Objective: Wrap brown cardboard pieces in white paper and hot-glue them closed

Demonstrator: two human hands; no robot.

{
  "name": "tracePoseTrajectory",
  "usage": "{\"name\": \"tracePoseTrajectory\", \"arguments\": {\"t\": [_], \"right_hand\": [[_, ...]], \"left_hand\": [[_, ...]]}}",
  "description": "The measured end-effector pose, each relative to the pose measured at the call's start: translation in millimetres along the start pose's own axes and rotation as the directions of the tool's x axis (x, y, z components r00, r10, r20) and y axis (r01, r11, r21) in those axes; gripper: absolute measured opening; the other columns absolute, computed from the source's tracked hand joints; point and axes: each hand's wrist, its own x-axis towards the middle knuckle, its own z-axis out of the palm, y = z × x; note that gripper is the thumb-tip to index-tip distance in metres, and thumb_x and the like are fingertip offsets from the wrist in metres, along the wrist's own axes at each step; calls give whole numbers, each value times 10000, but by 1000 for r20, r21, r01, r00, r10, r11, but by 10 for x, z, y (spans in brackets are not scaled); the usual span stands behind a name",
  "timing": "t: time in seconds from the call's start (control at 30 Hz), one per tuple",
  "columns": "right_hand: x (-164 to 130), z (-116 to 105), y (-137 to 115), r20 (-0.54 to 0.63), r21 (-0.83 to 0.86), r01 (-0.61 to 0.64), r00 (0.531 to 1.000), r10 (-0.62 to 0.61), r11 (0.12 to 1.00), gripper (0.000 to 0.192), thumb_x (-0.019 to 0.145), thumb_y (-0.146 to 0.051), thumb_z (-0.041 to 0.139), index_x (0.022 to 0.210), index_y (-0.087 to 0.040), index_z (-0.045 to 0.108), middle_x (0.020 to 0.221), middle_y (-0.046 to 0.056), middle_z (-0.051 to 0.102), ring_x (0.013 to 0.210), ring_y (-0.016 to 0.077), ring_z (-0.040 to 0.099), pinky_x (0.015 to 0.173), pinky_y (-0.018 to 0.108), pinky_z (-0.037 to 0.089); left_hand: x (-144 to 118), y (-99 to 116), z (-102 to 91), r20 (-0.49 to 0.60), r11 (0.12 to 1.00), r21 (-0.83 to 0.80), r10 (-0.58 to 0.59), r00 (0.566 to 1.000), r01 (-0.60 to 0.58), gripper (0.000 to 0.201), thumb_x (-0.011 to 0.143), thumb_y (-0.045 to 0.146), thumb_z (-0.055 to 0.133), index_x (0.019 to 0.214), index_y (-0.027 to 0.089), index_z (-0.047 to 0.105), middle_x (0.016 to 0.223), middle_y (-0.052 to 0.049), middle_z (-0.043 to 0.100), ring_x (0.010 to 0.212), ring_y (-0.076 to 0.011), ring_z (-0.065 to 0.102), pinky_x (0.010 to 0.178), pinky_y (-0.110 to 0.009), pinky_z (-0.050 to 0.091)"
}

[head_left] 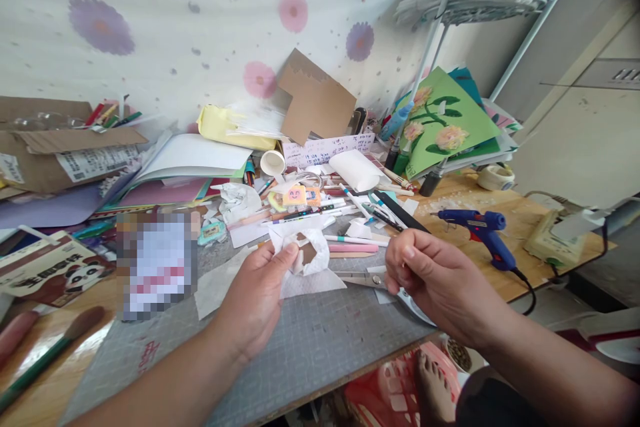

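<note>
Around the whole worktop it's pretty chaotic: the surface (517,203) is pale, shiny wood, with a gray grid-lined cutting mat (320,353) covering the near part. Clock directions below are from the bit of white tissue (317,248) in hand, over the mat.

Behind everything hangs a white curtain (200,27) printed with fuzzy pink and purple flowers. At 12 there's a stiff brown cardboard sheet (317,97) with a ragged edge, propped up at an angle. A creased cardboard box (65,147) sits near 10, and a smooth white paper cup (273,162) lies tipped over at 11. At 2, a flat green card (463,113) carries puffy, ruffled flowers, and a hard plastic blue glue gun (480,223) lies at 3. Metal scissors (367,279) are just beside the tissue, between 3 and 4. Below the edge, between 4 and 5, you get a shiny red sandal (387,380).

As for the tissue, it's soft, crinkly and torn-edged, bunched around a flat brown piece (307,252) that looks like cardboard. The left hand (260,293) has its fingers pinching it. The right hand (440,280), well apart at 3, has fingers curled and pressed together; can't tell if something tiny is between them.
</note>
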Motion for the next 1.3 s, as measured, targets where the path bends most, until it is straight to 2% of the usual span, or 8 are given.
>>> {"name": "tracePoseTrajectory", "arguments": {"t": [0.1,0.27,0.47,0.63,0.87,1.03,1.2,1.3], "right_hand": [[-1,-4,4,49,-36,-36,998,38,999,227,836,-313,597,661,-175,554,615,-29,479,615,103,520,633,252,429],[-26,16,-10,78,13,-88,993,87,996,172,803,-294,646,700,-167,591,661,-30,486,644,84,505,715,252,466],[-26,18,-10,40,18,-72,997,71,997,74,750,-211,703,768,-187,636,790,-20,557,731,74,561,751,217,474],[-19,35,-13,3,36,-64,998,64,997,106,717,-192,729,766,-180,636,716,-26,568,645,63,542,667,207,501],[-36,50,-7,40,83,-65,997,62,994,57,808,-243,644,812,-195,612,558,-49,537,538,62,481,636,253,510],[-45,59,20,44,64,-60,997,57,996,55,860,-231,567,849,-193,604,500,-69,486,465,56,405,567,248,503],[-14,82,20,20,95,-26,1000,24,995,16,853,-220,568,865,-215,559,526,-70,471,508,75,423,598,248,473],[-3,92,0,-2,104,-15,1000,16,994,70,832,-193,589,830,-225,527,592,-58,490,578,84,459,646,237,454]], "left_hand": [[3,-2,-1,-2,1000,4,3,1000,-3,115,762,289,641,837,202,636,839,-3,715,751,-165,651,672,-266,479],[6,0,-4,1,1000,3,-6,1000,6,123,761,301,645,834,203,630,827,-2,719,790,-175,655,673,-263,483],[6,1,-13,-9,1000,-6,-11,1000,11,174,753,301,655,897,207,634,874,-7,723,788,-173,660,684,-268,487],[12,-1,-20,-7,1000,16,-3,1000,3,103,776,299,632,832,213,634,771,14,719,667,-148,652,636,-256,484],[3,6,-19,40,1000,6,3,999,-4,196,772,324,640,933,214,645,844,-11,725,754,-172,661,650,-265,488],[2,13,-5,2,1000,19,-4,1000,4,124,771,309,638,849,211,637,802,2,724,689,-163,658,640,-268,491],[-7,20,3,-1,1000,18,-3,1000,3,129,776,290,631,881,216,635,803,6,724,716,-171,660,648,-272,489],[-16,22,4,8,1000,23,-1,1000,1,124,777,305,630,858,211,634,798,3,724,703,-171,660,637,-273,488]]}}
